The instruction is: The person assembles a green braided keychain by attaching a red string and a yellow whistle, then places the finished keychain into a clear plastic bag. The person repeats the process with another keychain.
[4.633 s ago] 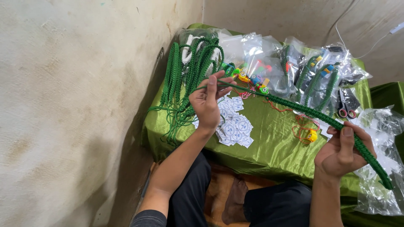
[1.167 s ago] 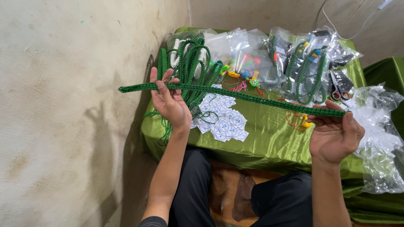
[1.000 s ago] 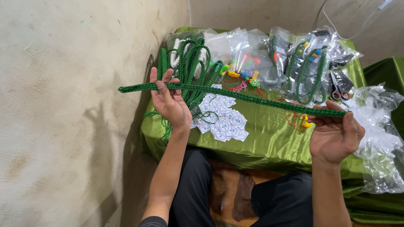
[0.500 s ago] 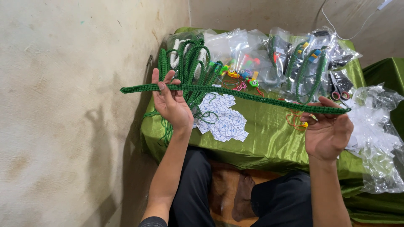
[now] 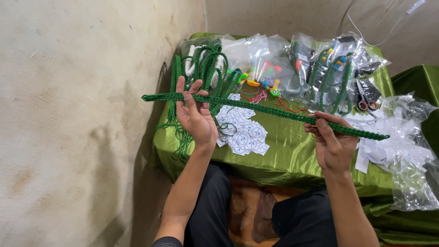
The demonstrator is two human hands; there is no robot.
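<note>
Both hands' fingers pinch a green braided strap (image 5: 265, 111) above the bench (image 5: 292, 155); wall close at left, plastic packets (image 5: 411, 151) crowd the right edge

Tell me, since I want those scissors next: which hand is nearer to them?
Right. The right hand holds the green cord just below and left of the scissors; the left hand grips the cord's far end, near the wall.

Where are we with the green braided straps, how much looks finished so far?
Done: several finished straps piled at the back left, more bagged. In hand: one braided strap stretched between left hand and right hand. Left: round paper tags and small colourful fittings lie unused.
</note>
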